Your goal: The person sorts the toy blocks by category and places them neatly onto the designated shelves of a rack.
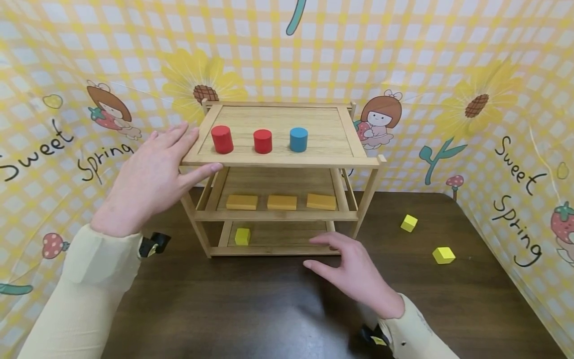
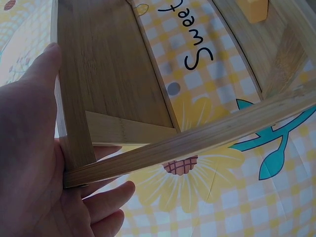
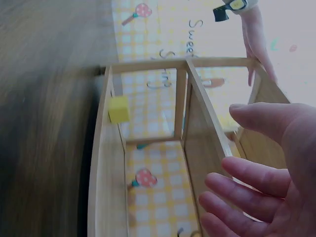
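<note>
A three-tier wooden shelf (image 1: 287, 161) stands on the dark table. My left hand (image 1: 152, 169) holds its upper left front corner, thumb along the front edge and fingers along the left side. In the left wrist view, fingers (image 2: 106, 207) show behind the corner post. My right hand (image 1: 354, 267) is empty, thumb and fingers apart, in front of the bottom tier's right part. On that tier's left sits a yellow cube (image 1: 242, 237). The top board carries two red cylinders (image 1: 222, 139) and a blue cylinder (image 1: 298, 139). Three flat orange blocks (image 1: 282, 202) line the middle tier.
Two more yellow cubes lie on the table right of the shelf, the farther cube (image 1: 409, 223) and the nearer cube (image 1: 444, 255). A yellow checked cloth (image 1: 278, 65) with printed flowers hangs behind and at both sides of the table (image 1: 251, 309).
</note>
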`<action>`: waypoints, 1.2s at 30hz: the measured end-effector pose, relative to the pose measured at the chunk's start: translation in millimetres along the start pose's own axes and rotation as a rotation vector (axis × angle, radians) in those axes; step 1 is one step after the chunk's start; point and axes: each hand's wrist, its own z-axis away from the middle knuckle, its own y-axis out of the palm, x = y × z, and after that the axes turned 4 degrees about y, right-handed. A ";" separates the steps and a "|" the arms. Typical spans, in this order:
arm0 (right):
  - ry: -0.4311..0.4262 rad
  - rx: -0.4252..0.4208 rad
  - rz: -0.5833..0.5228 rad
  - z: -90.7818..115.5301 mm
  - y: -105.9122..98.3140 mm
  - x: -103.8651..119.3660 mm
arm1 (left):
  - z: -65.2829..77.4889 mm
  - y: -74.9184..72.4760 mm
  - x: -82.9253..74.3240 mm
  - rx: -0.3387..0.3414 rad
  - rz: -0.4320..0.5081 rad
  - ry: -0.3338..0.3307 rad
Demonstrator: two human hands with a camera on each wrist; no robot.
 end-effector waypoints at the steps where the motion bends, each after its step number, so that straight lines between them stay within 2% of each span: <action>1: 0.005 -0.007 0.009 2.1 -4.0 -1.8 | -0.2 -0.2 -0.1 -0.001 0.001 0.000; 7: 0.040 -0.072 0.071 13.1 -30.9 -10.1 | -1.0 -1.8 -0.5 -0.007 -0.005 0.005; 17: 0.063 -0.240 0.184 27.8 -73.1 -17.3 | -1.0 -2.8 -1.1 -0.007 -0.006 0.001; 27: 0.154 -0.402 0.263 37.9 -113.0 -26.8 | -0.1 -2.1 -0.5 -0.009 0.003 -0.001; 36: 0.266 -0.508 0.356 49.0 -141.0 -44.1 | 0.2 -1.6 -1.4 0.001 0.015 -0.008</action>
